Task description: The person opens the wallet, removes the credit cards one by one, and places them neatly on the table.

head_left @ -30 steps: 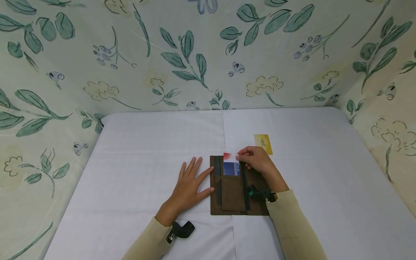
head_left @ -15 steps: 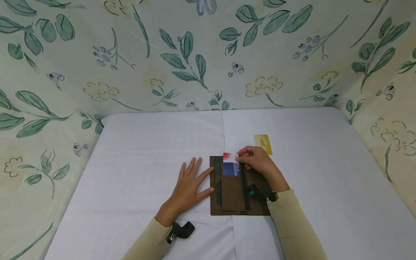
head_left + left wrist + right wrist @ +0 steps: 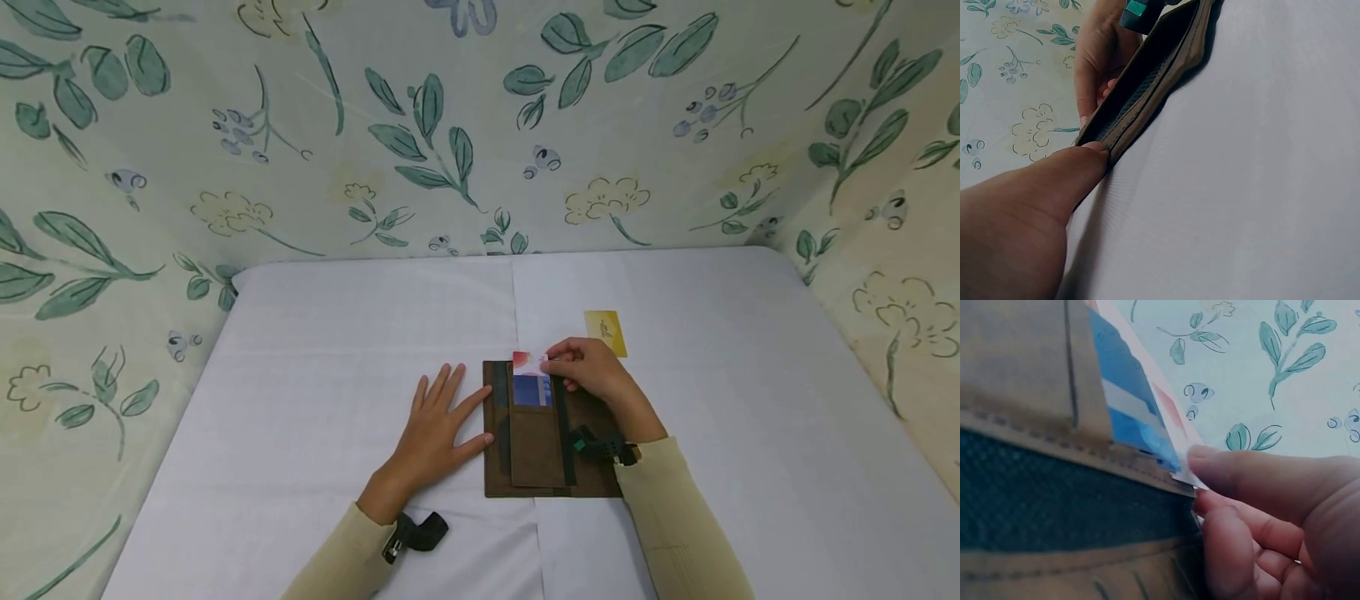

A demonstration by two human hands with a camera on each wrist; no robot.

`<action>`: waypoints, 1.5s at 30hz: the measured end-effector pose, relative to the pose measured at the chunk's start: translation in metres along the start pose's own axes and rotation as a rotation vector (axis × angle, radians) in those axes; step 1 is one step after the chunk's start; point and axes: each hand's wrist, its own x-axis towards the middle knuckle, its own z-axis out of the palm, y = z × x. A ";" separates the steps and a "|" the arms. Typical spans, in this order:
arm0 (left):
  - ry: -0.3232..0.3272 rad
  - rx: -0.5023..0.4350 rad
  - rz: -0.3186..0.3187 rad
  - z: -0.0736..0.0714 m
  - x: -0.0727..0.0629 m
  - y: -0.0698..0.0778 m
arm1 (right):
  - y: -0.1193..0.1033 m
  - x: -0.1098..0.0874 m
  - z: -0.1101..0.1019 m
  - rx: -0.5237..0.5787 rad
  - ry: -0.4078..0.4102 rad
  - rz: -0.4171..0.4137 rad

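the nearer right hand [image 3: 587,368] pinches the white card [image 3: 527,366], at nine o'clock from this grip, by the twelve o'clock end of the wallet [image 3: 536,450]; its long way is hidden. the left hand [image 3: 432,427], spread wide, touches the wallet's nine o'clock edge.

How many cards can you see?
3: a yellow card on the table beyond the right hand, a blue card in the wallet, a white-and-red card behind the blue card, pinched by that hand. More may be hidden inside.

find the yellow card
In the head view, the yellow card lies on the white cloth, right of centre, just beyond the right hand and the brown wallet.
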 end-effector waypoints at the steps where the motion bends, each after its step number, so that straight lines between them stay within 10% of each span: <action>1: -0.003 0.000 -0.003 0.000 0.000 0.000 | 0.000 0.000 0.000 -0.002 -0.006 0.002; 45: -0.024 -0.014 -0.012 -0.003 0.001 0.000 | 0.001 0.002 0.001 -0.028 0.000 -0.007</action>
